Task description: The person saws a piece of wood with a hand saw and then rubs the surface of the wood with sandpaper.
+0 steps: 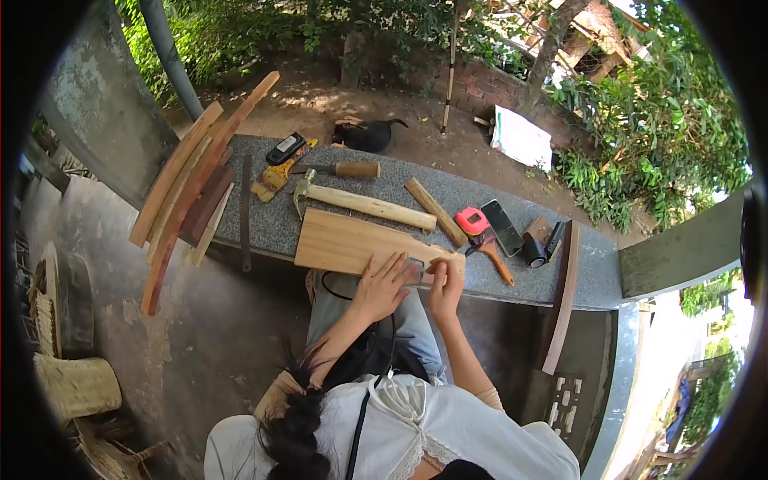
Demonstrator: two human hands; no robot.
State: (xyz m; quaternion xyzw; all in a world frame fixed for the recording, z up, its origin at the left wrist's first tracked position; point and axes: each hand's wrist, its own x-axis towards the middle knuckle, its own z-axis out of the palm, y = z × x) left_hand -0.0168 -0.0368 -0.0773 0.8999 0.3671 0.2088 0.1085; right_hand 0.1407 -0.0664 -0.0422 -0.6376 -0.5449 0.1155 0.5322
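In the head view, a pale wooden board is laid across the near edge of a speckled stone counter, directly in front of the seated person. Its long axis is run from side to side, slanted a little so that the right end is brought nearer the body; the left end is broad, while the right is narrower and unevenly edged.

The left hand is laid on the near part of the board, around the middle of its length, with fingers extended and slightly spread, nothing being gripped. The right hand is placed at the narrow right end, to which it is clearly the nearer of the two. Its fingers are bent towards the thumb at the near edge; whether wood or something small is pinched there cannot be told. (A greyish patch between the hands is too indistinct to be named.)

Beyond the board, and close to its far edge, a claw hammer is stretched roughly parallel to it, so little room is left on that side. To the right, a wood strip, a red tape measure, an orange-handled brush and a phone are grouped. Towards the body, the board is bordered by the lap, clad in jeans.
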